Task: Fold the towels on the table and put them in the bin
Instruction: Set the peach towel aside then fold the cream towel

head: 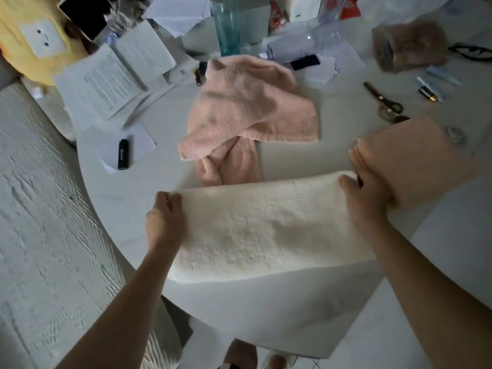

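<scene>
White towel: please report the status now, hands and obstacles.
Left hand and right hand grip the white towel ends. Fold in progress. Pink towel unfolded beyond. Bin not visible.

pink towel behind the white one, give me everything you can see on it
The pink towel is a fluffy, terry-looking cloth, pale salmon. It lies unfolded and crumpled on the white table, in a loose heap: a broad upper part with a flap drooping to the left, and a twisted tail running toward the white towel, where its end is hidden. Neither hand touches it. Its far edge lies near the blue glass vase; contact unclear.
</scene>
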Demonstrator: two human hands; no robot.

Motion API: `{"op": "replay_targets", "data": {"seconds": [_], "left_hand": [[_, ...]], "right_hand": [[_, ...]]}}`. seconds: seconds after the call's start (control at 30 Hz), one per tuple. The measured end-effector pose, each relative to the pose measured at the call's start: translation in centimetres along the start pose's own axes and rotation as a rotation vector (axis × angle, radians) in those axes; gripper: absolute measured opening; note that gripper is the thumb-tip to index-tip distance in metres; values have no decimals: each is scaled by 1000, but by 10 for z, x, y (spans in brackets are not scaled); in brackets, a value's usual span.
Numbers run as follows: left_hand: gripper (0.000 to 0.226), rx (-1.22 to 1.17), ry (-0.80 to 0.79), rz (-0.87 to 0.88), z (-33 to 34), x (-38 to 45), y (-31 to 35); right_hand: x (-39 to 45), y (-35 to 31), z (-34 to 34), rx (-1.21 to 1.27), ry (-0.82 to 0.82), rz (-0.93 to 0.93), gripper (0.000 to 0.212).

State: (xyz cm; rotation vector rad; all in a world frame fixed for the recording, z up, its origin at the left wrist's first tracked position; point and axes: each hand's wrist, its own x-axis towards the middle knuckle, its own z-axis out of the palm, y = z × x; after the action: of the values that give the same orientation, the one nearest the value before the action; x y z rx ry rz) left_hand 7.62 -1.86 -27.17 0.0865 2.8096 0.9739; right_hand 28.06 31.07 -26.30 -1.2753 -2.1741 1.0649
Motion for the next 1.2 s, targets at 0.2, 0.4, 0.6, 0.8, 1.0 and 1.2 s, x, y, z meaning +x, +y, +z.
{"op": "replay_targets", "data": {"seconds": [0.2,0.4,0.6,0.8,1.0,1.2], "left_hand": [[46,128,74,477,-2,-29,15],[65,475,-303,759,22,-70,4],[65,552,-280,715,26,-59,-14],[66,552,-298,656,24,-69,-8],[68,587,-351,669,19,-68,-5],[63,534,-393,650,-7,-53,-34]], "right_hand": [[-41,-54,19,-445,57,-286,60],[-166,-90,113,-559,-443,-714,64],[-105,-2,35,-869,-382,-493,79],[-76,27,-28,-943,-229,-141,76],[-141,-82,88,-618,-382,-584,73],[-124,-31,68,-786,-442,-659,72]]}}
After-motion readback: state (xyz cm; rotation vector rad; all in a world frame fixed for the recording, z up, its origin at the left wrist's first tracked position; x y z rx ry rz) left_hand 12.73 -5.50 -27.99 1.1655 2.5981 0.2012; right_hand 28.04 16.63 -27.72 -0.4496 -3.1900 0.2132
